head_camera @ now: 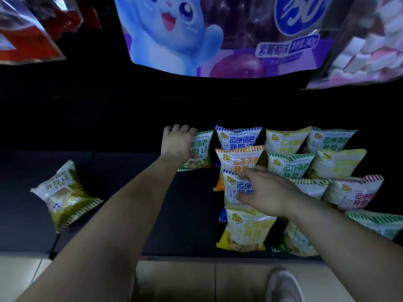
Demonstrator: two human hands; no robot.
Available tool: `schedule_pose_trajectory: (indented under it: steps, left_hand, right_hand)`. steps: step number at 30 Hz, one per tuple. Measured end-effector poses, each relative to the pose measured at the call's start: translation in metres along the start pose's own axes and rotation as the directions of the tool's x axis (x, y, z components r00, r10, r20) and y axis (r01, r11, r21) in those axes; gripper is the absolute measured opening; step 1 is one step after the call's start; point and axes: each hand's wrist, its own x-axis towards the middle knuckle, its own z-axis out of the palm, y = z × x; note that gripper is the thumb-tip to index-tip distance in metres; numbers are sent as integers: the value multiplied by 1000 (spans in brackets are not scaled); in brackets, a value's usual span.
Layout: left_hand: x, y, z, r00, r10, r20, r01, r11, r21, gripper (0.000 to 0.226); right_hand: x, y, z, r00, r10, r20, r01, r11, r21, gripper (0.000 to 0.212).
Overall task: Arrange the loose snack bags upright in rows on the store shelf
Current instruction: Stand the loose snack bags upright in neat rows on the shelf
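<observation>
Shelf: the dark store shelf (122, 171) runs across the middle of the view, its front edge at 6 o'clock above a pale tiled floor (174, 282).
Left hand: the left hand (177, 141) reaches to the back of the shelf at about 12 o'clock and is closed over the top left corner of a green-striped bag (201, 149), fingers curled behind its upper edge, grasping it.
Green-striped bag: it stands upright at the back, just left of the rows, and is the only bag in its column.
Right hand: the right hand (265, 190) lies at about 3 o'clock of centre, fingers spread over the face of a blue-striped bag (236, 188); thumb and fingertips press its front, holding it.
Blue-striped bag: third from the back in its column, upright, behind a yellow bag (244, 232) and in front of an orange-striped bag (237, 159).
Rows: more bags stand upright in columns to the right, toward 3 o'clock, overlapping front to back.
Loose bag: one olive-green bag (64, 196) lies flat and tilted on the shelf at 9 o'clock, well apart from the rows.
Above: large hanging packets, one with a blue cartoon rabbit (172, 29), fill 12 o'clock.
Floor: a grey shoe (283, 286) shows at 5 o'clock.
</observation>
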Motion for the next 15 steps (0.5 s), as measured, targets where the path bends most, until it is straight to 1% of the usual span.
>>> schedule_pose_trajectory:
  steps: [3,5,8,12,15]
  left_hand:
    - [-4,4,-2,999,32,-11,-32,999,35,86]
    - [-9,6,-8,1000,27,-2,-27,999,44,91]
    - [-15,-4,-31,999,-11,37,11,1000,-13,94]
    - [-38,-42,-86,980,-37,197,51,996,-67,83]
    - [-88,-81,-125,955,-52,291,66,997,-40,74]
  right_hand:
    - [2,-6,0,1000,-6,-4,6,1000,-2,69]
    - [3,-13,-1,1000,-5,-18,5,1000,-13,68]
    - [3,-33,-5,999,-20,-40,18,998,-53,67]
    - [2,-75,-7,992,-107,-65,97,986,-138,63]
    - [-1,-112,-6,980,-185,-72,171,971,-167,64]
